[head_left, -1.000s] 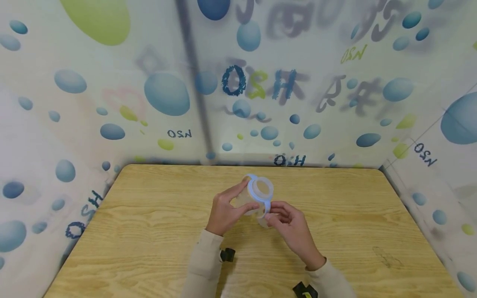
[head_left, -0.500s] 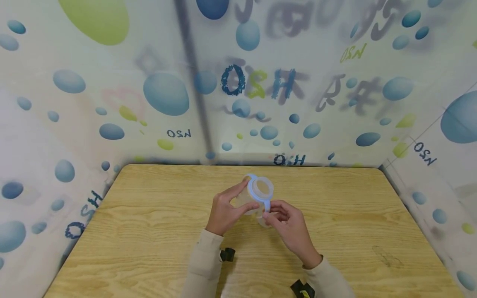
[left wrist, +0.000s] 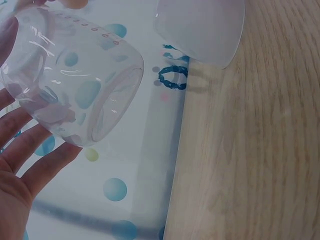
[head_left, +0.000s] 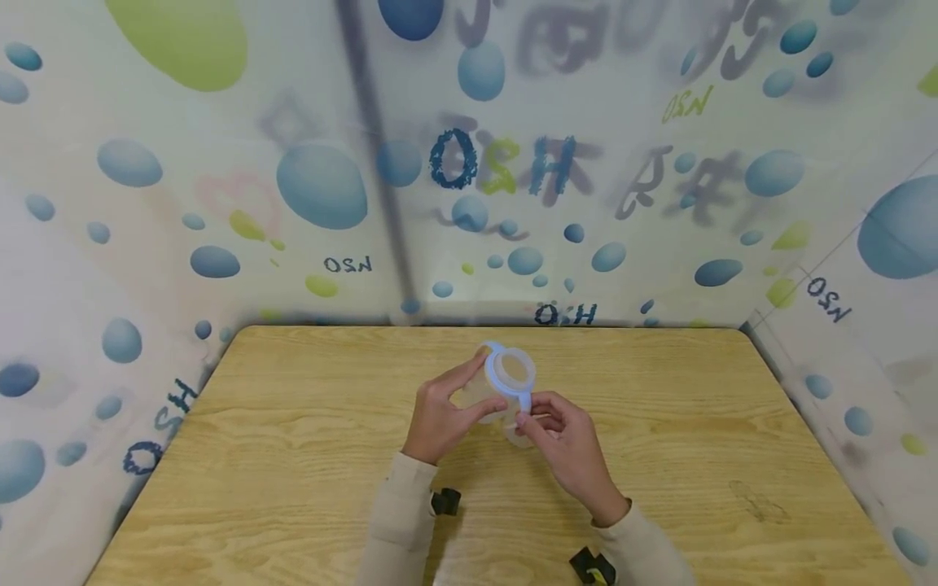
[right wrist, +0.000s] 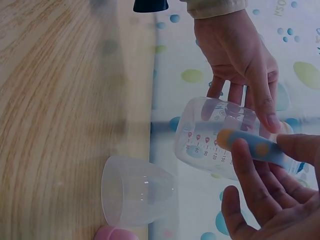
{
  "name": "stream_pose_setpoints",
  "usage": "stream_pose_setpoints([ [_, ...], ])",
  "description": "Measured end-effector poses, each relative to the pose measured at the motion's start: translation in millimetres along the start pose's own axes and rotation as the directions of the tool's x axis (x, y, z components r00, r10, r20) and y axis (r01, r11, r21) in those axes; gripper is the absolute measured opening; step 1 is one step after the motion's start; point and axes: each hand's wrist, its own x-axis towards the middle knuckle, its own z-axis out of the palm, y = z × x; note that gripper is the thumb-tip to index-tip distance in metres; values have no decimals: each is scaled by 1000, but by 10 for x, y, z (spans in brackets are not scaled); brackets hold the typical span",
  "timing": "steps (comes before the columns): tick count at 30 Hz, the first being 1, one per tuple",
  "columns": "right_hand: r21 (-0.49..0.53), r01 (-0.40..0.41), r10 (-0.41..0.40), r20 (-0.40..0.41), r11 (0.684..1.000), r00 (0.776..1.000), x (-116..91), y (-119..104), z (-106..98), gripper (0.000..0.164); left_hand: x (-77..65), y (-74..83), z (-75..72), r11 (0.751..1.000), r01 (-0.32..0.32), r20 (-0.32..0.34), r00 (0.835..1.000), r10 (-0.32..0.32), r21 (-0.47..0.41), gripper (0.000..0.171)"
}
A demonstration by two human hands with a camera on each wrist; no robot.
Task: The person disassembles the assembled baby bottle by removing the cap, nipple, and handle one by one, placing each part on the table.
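Note:
A clear baby bottle point(right wrist: 200, 130) with printed measuring marks is held up over the table, tilted, its open top showing in the head view. My left hand point(head_left: 443, 415) grips the bottle's body, thumb on one side and fingers spread along the other. Around the neck sits a light-blue ring point(head_left: 501, 376) with a handle on each side. My right hand point(head_left: 575, 448) pinches one handle point(right wrist: 252, 147), blue with orange spots, between thumb and fingers. A translucent dome-shaped cap point(right wrist: 135, 192) stands on the table below, partly hidden by the right hand in the head view.
A pink rounded thing point(right wrist: 116, 234) shows beside the cap in the right wrist view. The wooden table point(head_left: 293, 456) meets patterned walls point(head_left: 469, 244) at its back and sides. Black wrist mounts point(head_left: 445, 501) sit at both forearms.
The right thumb and wrist have shifted slightly left at the handle. The left hand and bottle stay almost still, while the head view has turned a little.

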Motion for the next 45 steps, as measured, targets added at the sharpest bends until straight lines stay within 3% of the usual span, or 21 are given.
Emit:
stream_pose_setpoints([
  [12,8,-4,5,-34,1000,999,3,-128,-100,18,-17,-18,9,999,-43,-24,999,43,10,65],
  [25,-55,39,-49,-189,998,981,5,-128,-417,15,-14,-24,7,1000,-23,-14,1000,24,10,64],
  [35,-141,-57,22,-242,988,970,-22,56,-609,17,-16,-11,1,1000,-28,-21,999,28,-1,65],
  [45,-123,-130,91,-283,984,955,-28,213,-704,16,-16,-1,-16,1000,-7,-17,1000,7,6,64],
])
